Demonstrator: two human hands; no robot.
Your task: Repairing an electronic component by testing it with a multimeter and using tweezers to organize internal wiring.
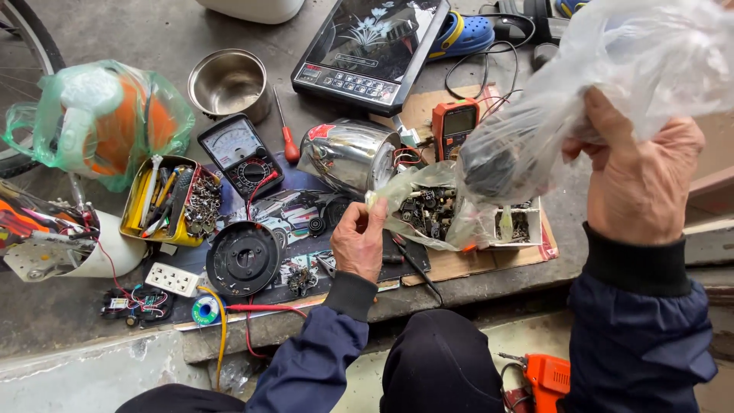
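Head view | left hand [359, 241] pinches parts bag [428, 210] | right hand [638, 180] grips clear bag [604, 84], contents blurred

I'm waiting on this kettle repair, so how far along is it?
Done: the shiny steel kettle body lies on its side, apart from its round black base. In hand: the right hand lifts a clear plastic bag with something dark inside, while the left hand pinches a second clear bag of small parts. Left: kettle and base remain unjoined.
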